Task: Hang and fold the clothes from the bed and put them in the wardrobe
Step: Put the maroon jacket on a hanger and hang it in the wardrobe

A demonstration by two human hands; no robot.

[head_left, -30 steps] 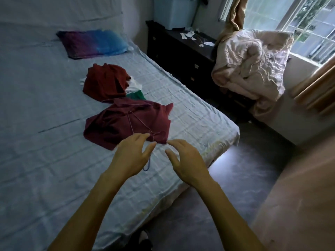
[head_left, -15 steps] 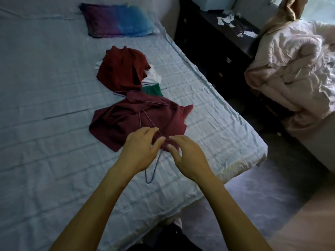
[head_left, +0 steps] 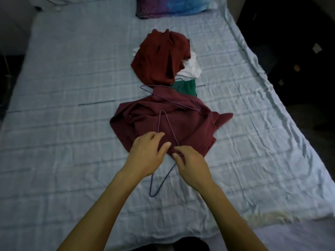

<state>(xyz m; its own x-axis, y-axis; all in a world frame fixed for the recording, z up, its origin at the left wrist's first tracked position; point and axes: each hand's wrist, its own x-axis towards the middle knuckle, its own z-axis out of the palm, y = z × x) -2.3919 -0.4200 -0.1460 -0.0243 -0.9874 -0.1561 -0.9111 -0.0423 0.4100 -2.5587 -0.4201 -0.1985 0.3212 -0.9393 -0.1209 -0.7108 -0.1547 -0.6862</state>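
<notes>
A maroon garment lies crumpled in the middle of the bed. A thin purple wire hanger rests across it, its near end on the sheet. My left hand lies flat on the garment's near hem, over the hanger's left wire, fingers slightly apart. My right hand pinches the hanger's right wire at the hem between thumb and forefinger. Beyond lie a second wire hanger, a red garment, a white garment and a green garment.
A purple and blue pillow lies at the head of the bed. The bed's right edge drops to a dark floor. The foot edge is just in front of me.
The view has swung left and down onto the bed. Both hands have come down from above the hem onto the maroon garment and hanger, and the right fingers have closed on the wire.
</notes>
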